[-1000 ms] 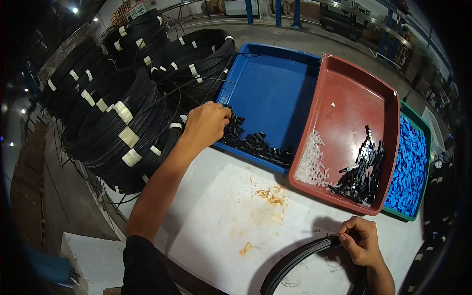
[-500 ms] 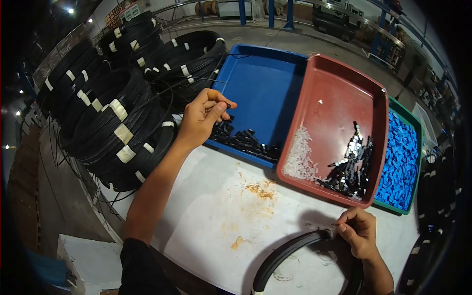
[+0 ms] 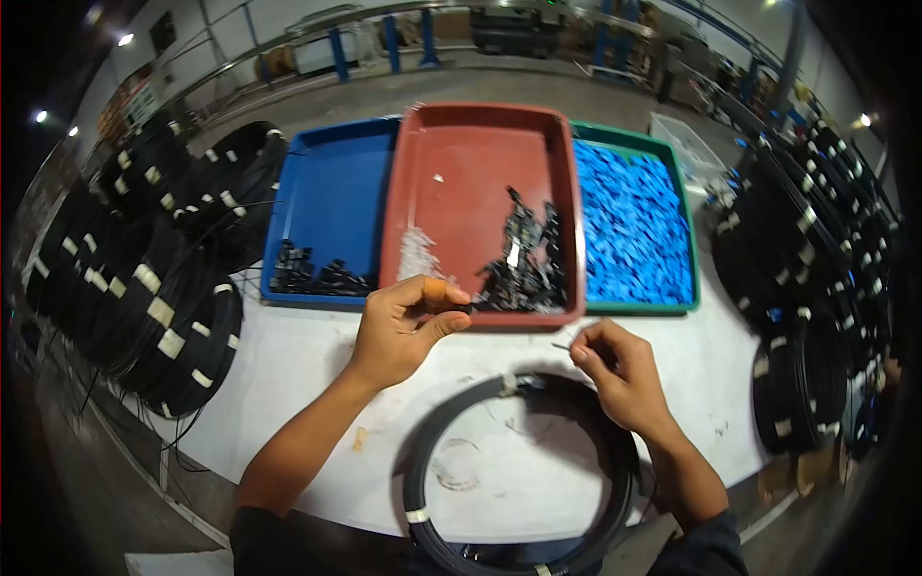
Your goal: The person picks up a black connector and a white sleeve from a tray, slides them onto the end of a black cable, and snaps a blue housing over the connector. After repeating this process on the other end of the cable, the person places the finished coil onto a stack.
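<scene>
My left hand [image 3: 399, 331] pinches a small black piece [image 3: 468, 308] between thumb and fingertips, in front of the red tray [image 3: 387, 226]. Most of that piece is covered by the fingers. With thumb and index finger, my right hand [image 3: 622, 374] grips a thin dark cable end [image 3: 560, 346] that points left toward my left hand. The two hands are apart. Below them a coil of black cable [image 3: 420, 461], bound with pale tape, lies on the white table [image 3: 327, 451]. Small shiny black parts [image 3: 523, 254] and short clear pieces [image 3: 417, 255] lie in the red tray.
Left of the red tray stands a blue tray [image 3: 331, 182] with black pieces [image 3: 322, 273] at its near edge. On the right, a green tray [image 3: 693, 278] holds many blue pieces [image 3: 634, 226]. Stacked cable coils flank the table at left [image 3: 144, 298] and right [image 3: 797, 374].
My left hand has come from the blue tray to the middle with the small black piece in its fingers. The view has turned right, and more of the coil shows.
</scene>
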